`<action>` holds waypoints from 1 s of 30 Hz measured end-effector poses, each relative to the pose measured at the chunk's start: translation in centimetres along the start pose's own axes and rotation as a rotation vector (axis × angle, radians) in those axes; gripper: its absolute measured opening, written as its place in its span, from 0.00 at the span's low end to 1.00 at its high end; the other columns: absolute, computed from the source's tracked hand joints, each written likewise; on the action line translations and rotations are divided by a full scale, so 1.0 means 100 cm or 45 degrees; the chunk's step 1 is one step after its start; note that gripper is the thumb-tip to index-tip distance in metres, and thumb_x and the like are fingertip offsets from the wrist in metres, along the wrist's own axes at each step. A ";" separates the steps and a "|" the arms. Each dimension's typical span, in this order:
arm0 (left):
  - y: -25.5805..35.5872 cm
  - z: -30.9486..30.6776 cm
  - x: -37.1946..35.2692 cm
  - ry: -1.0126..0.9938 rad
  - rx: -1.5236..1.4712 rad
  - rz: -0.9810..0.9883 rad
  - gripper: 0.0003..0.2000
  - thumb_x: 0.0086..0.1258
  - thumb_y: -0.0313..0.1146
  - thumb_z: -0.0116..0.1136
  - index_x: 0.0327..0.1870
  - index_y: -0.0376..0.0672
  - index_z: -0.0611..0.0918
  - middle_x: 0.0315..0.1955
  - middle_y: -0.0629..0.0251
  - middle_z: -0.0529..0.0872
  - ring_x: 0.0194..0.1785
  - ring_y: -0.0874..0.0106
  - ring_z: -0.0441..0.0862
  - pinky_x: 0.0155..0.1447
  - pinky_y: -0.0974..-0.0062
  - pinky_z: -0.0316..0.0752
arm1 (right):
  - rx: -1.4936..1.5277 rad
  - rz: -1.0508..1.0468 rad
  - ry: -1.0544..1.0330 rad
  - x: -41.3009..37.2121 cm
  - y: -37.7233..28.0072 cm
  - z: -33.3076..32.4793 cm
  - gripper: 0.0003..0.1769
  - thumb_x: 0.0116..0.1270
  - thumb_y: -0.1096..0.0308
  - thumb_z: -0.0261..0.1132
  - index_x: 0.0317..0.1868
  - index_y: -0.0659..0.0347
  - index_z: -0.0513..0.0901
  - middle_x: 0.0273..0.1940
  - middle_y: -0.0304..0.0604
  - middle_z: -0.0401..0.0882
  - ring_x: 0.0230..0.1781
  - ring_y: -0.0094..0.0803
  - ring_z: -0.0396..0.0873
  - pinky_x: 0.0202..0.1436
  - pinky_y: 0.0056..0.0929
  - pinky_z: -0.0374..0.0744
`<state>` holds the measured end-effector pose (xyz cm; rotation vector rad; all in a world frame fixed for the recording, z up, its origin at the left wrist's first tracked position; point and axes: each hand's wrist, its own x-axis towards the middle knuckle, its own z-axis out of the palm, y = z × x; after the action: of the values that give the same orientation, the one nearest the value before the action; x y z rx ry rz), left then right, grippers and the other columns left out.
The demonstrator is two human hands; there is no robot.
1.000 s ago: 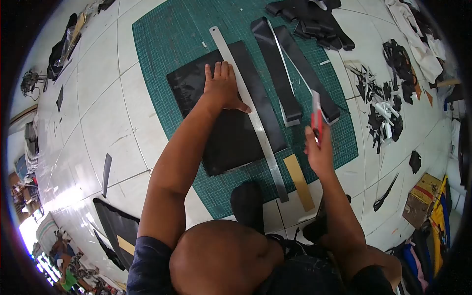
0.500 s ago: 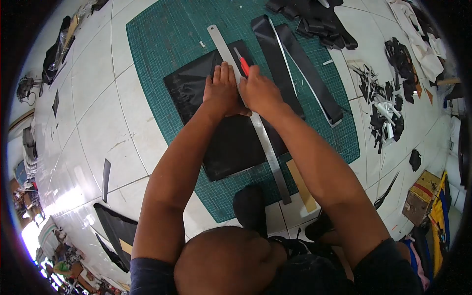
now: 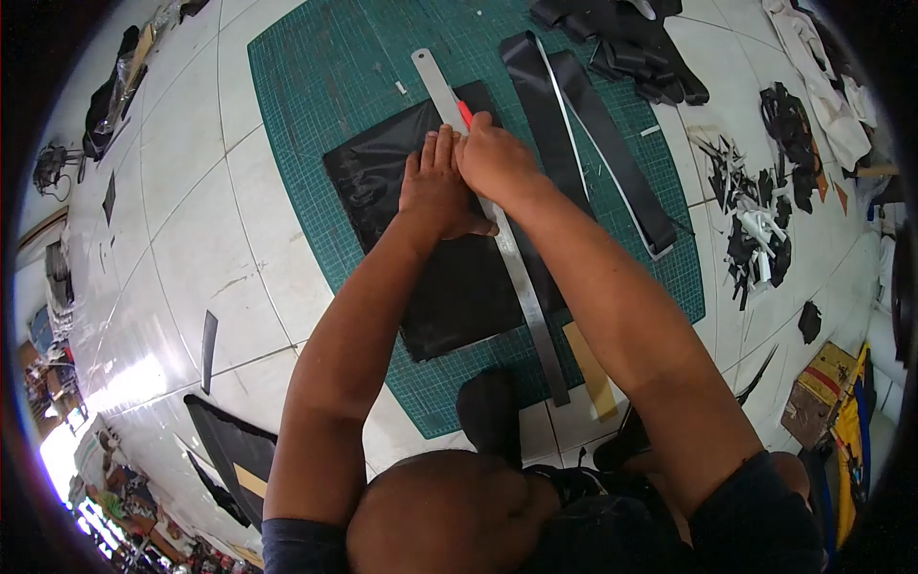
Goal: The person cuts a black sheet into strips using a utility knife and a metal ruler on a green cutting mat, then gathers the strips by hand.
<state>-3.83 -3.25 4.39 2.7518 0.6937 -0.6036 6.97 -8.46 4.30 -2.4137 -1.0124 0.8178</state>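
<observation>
A long metal ruler (image 3: 526, 292) lies slantwise across a sheet of black material (image 3: 449, 297) on the green cutting mat (image 3: 316, 86). My left hand (image 3: 442, 187) presses flat on the sheet and the ruler's left edge, its fingers pointing up and its thumb out to the right. Closed around a red cutter (image 3: 466, 113), my right hand (image 3: 495, 161) rests over the ruler, touching the left fingertips. The cutter's tip is hard to make out, and the hand hides most of its body.
Folded black strips (image 3: 612, 153) lie on the mat's right side. Beyond are a black fabric pile (image 3: 650, 57) and a heap of scraps (image 3: 760, 230) on the tiles. A tan strip (image 3: 590, 373) and a dark-socked foot (image 3: 486, 411) are near the mat's lower edge.
My right hand has moved slightly left with the red cutter, closer to my left hand, and less of the cutter shows. The whole view has shifted a little.
</observation>
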 end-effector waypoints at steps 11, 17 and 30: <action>0.003 -0.001 0.008 -0.011 0.170 -0.034 0.73 0.40 0.70 0.77 0.80 0.31 0.47 0.81 0.48 0.46 0.84 0.52 0.46 0.81 0.51 0.53 | 0.003 0.203 -0.345 -0.077 0.014 -0.023 0.23 0.77 0.59 0.56 0.61 0.70 0.66 0.52 0.69 0.82 0.57 0.64 0.81 0.62 0.56 0.78; 0.007 -0.001 0.000 0.020 0.069 -0.052 0.73 0.40 0.68 0.78 0.81 0.32 0.47 0.82 0.49 0.47 0.84 0.53 0.46 0.82 0.52 0.53 | -0.049 0.281 -0.441 -0.182 0.052 -0.009 0.20 0.77 0.61 0.57 0.57 0.68 0.64 0.43 0.68 0.83 0.48 0.64 0.84 0.52 0.57 0.81; 0.004 0.003 -0.003 0.049 0.011 -0.036 0.74 0.38 0.68 0.80 0.81 0.33 0.48 0.82 0.49 0.47 0.85 0.53 0.45 0.83 0.52 0.51 | -0.133 0.436 -0.569 -0.317 0.094 -0.013 0.17 0.77 0.59 0.56 0.53 0.64 0.65 0.36 0.64 0.83 0.40 0.66 0.83 0.44 0.59 0.80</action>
<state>-3.95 -3.84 4.30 2.7728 0.7417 -0.5626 -5.41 -38.33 11.51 -2.5940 -0.8097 1.5093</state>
